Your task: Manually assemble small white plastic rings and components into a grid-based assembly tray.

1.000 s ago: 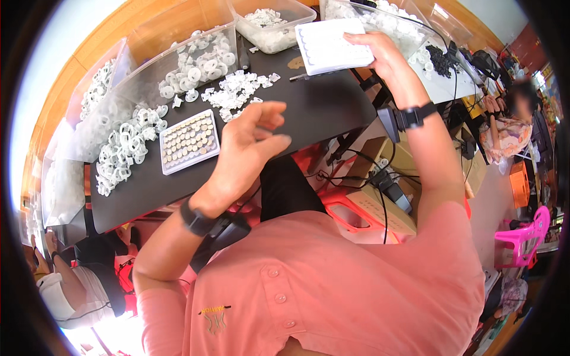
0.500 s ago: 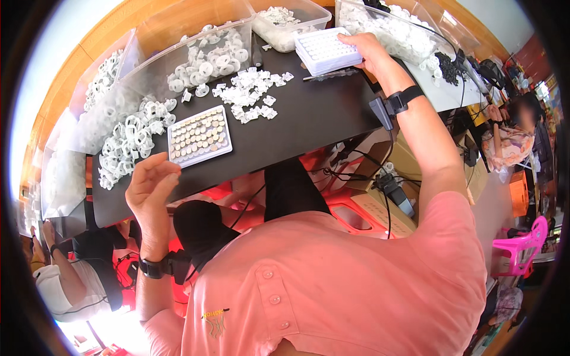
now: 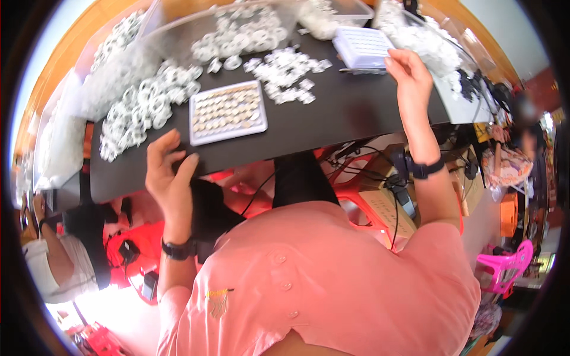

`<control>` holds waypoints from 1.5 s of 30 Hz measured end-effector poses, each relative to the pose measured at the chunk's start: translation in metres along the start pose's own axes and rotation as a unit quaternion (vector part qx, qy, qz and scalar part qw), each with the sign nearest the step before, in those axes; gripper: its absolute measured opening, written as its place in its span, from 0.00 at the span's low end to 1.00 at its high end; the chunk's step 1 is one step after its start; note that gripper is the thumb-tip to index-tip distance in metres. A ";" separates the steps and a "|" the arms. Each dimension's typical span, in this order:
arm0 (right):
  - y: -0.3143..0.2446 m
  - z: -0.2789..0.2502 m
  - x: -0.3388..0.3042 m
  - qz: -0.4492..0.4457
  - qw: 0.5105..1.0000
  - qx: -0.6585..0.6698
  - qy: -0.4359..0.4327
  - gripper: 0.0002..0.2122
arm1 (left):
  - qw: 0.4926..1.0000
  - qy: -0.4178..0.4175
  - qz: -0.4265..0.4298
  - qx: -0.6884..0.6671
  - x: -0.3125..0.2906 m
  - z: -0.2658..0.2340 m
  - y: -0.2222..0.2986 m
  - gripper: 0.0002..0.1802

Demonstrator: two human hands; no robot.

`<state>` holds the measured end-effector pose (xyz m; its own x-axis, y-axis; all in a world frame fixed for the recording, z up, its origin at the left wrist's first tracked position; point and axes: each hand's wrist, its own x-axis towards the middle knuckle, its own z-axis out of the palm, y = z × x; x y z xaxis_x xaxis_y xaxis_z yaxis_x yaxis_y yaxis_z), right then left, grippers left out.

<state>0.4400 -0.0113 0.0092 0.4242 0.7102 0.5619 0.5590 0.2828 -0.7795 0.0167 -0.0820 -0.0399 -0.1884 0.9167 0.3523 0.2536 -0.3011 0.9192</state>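
Observation:
Beside the near left corner of a white tray (image 3: 231, 136), my left hand (image 3: 169, 169) is held empty, thumb and fingers apart. Rows of small round beige and silvery discs (image 3: 228, 108) fill that tray on the dark table. At the back right lies a stack of white trays (image 3: 360, 48) with small pieces in rows. My right hand (image 3: 411, 77) is just right of the stack, fingers loosely bent and holding nothing I can see. A pile of small white plastic parts (image 3: 285, 71) lies between the tray and the stack.
White ring-shaped parts (image 3: 145, 110) are heaped at the table's left. Clear plastic bins of white parts (image 3: 243, 29) line the back. Black small parts (image 3: 470, 86) lie at the far right. Cables hang below the table edge; other people sit to both sides.
My right hand has let go of the tray stack and drawn back from it to the right. My left hand has opened wider. The whole view has shifted, with some blur.

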 end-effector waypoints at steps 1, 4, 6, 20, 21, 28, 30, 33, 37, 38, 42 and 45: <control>-0.012 0.006 -0.021 0.006 0.997 0.049 -0.056 0.09 | 1.000 0.002 0.014 0.018 0.001 0.004 0.003 0.26; -0.046 0.033 -0.077 -0.064 0.986 0.041 -0.150 0.04 | 0.994 -0.020 0.053 0.098 0.009 0.011 0.006 0.28; -0.068 0.057 -0.098 -0.152 0.972 0.016 -0.178 0.04 | 0.987 -0.025 0.068 0.144 0.009 0.012 0.007 0.31; -0.084 0.120 -0.124 -0.292 0.930 -0.073 -0.211 0.14 | 0.956 -0.027 0.179 0.230 0.014 0.026 0.004 0.28; -0.083 0.122 -0.123 -0.276 0.935 -0.076 -0.210 0.14 | 0.955 -0.025 0.180 0.235 0.016 0.030 0.004 0.28; -0.077 0.123 -0.123 -0.227 0.954 -0.061 -0.185 0.13 | 0.978 -0.092 0.092 0.162 0.025 0.018 0.010 0.28; -0.076 0.122 -0.124 -0.209 0.961 -0.045 -0.176 0.13 | 0.997 -0.070 0.013 0.036 0.030 0.011 0.003 0.27; -0.077 0.121 -0.124 -0.215 0.959 -0.047 -0.176 0.13 | 0.982 0.033 0.049 0.181 0.051 -0.009 -0.003 0.21; -0.080 0.119 -0.124 -0.233 0.954 -0.055 -0.182 0.13 | 0.943 0.046 0.144 0.297 0.089 -0.018 -0.010 0.16; -0.080 0.119 -0.124 -0.239 0.952 -0.056 -0.183 0.13 | 0.942 0.047 0.145 0.299 0.093 -0.016 -0.010 0.16; -0.080 0.118 -0.124 -0.236 0.954 -0.051 -0.179 0.13 | 0.903 0.007 0.184 0.388 0.104 -0.011 -0.019 0.09; -0.079 0.119 -0.125 -0.239 0.953 -0.045 -0.181 0.13 | 0.905 -0.009 0.182 0.384 0.109 -0.016 -0.024 0.06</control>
<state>0.2578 -0.0458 -0.0321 -0.1587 0.6946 0.7017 0.6919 0.5852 -0.4228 -0.0251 0.0211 -0.0212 0.0545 0.7995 0.5982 0.8816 -0.3198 0.3471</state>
